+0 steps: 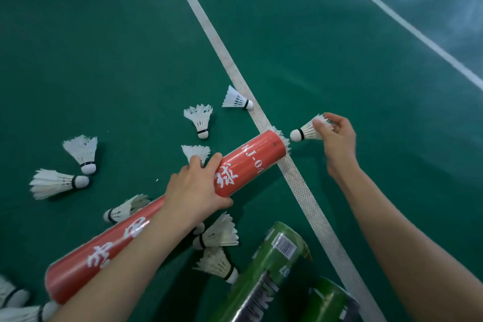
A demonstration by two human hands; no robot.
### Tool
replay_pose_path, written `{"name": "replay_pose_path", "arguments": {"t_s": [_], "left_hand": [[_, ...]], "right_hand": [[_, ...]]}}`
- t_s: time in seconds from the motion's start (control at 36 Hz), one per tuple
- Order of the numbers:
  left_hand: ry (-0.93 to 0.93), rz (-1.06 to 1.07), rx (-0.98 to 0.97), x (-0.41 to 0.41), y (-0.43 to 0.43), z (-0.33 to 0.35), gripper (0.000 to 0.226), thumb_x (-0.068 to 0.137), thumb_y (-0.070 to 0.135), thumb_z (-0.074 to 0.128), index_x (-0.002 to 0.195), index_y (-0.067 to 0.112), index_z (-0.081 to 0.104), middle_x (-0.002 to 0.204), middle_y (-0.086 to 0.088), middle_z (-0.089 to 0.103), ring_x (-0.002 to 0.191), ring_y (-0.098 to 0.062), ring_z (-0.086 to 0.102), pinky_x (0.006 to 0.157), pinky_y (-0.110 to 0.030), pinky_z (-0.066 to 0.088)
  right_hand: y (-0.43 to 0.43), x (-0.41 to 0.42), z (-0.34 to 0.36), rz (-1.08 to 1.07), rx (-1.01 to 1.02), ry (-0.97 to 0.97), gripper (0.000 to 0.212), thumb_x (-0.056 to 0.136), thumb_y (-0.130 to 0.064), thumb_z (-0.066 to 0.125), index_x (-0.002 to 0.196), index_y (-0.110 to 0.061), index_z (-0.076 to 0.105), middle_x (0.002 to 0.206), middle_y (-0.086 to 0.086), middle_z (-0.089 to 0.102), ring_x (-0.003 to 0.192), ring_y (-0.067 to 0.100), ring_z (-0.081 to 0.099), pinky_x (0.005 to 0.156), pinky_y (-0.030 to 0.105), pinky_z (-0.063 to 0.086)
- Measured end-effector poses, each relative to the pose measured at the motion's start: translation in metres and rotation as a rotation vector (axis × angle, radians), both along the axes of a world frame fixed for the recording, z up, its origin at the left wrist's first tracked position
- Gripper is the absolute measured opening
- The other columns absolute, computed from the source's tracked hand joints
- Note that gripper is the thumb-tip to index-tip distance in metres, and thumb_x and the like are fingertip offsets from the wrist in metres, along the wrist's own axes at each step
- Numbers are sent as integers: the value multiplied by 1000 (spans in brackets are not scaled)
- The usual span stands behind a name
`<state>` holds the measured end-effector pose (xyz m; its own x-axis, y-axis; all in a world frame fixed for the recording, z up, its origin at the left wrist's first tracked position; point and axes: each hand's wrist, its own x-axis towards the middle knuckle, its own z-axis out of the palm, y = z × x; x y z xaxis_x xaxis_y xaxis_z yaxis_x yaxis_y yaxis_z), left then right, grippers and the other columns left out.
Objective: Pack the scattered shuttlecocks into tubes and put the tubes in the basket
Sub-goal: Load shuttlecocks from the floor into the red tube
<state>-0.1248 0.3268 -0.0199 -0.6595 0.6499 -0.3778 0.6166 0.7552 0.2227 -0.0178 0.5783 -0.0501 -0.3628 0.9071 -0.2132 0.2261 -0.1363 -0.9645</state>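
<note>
My left hand (196, 191) grips a long red tube (251, 162) around its middle, held level above the green court floor. White feathers of a shuttlecock stick out of the tube's open far end (283, 138). My right hand (337, 138) pinches the feathers of a white shuttlecock (305, 132), its cork tip pointing at that opening, a short gap away. Several loose white shuttlecocks lie on the floor, among them one (198, 119) beyond the tube, one (236, 99) by the line and one (56, 183) at the left. No basket is in view.
Two green tubes lie at the bottom, a large one (264, 269) and another (329, 300) to its right. A white court line (230, 60) runs diagonally under the red tube; a second line (407, 23) crosses the upper right.
</note>
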Motion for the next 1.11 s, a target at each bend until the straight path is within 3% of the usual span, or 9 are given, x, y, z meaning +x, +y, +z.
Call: {"name": "replay_pose_path", "arguments": {"t_s": [0.11,0.28,0.36,0.5,0.61,0.81,0.89,0.97,1.11], "left_hand": [[-2,-22,45,6,-2,6,92,67,62,71,138,38,18,114,0,39,100,-18,51,87,-34,46],[-43,-25,139,12,-1,12,96,65,65,71,140,39,16,112,2,39,100,-18,52,88,-37,48],[-54,-24,158,12,-3,16,97,65,64,72,141,40,16,112,4,38,99,-16,51,87,-35,48],[-27,-48,166,10,-4,20,94,67,63,71,140,40,17,114,4,38,96,-14,47,89,-34,46],[-31,-17,198,10,-4,21,96,67,62,72,143,39,17,118,4,38,101,-15,50,89,-34,46],[-38,1,179,6,-6,18,95,66,62,74,141,40,20,117,5,39,100,-14,50,89,-34,46],[-26,25,132,1,-7,14,93,64,63,74,139,41,23,113,5,40,97,-15,50,84,-33,46],[-47,92,86,-5,-9,9,96,64,63,73,141,40,21,112,3,40,97,-18,52,82,-33,48],[-56,177,39,-16,-19,2,98,65,65,72,143,38,18,110,2,40,94,-18,53,76,-32,47]], "right_hand": [[-18,8,17,16,-42,137,21,87,-12,68,104,-19,59,94,0,63,82,12,62,82,25,52],[-50,1,33,187,53,76,3,95,-20,56,97,-21,58,100,3,60,84,9,59,66,16,49],[-55,0,42,177,54,96,27,102,-31,38,99,-8,53,87,-6,53,65,-7,52,61,9,44],[-53,4,46,274,-4,88,54,100,-51,20,116,-14,54,128,-2,54,104,7,55,97,36,45],[-60,5,44,413,-19,67,69,83,-64,22,136,-26,44,141,4,50,123,18,52,104,34,39],[-69,0,32,574,-61,1,80,79,-81,23,141,-34,39,127,-13,54,128,13,44,118,50,17],[-63,-9,21,624,-137,3,77,84,-77,18,144,-33,37,144,-5,47,133,15,41,118,48,18],[-57,-26,10,530,-201,22,65,95,-59,18,129,-19,56,121,-1,63,115,15,57,109,43,38],[-40,-73,-15,453,8,-219,32,102,-30,40,127,-18,57,126,-1,59,114,14,53,95,31,43]]}}
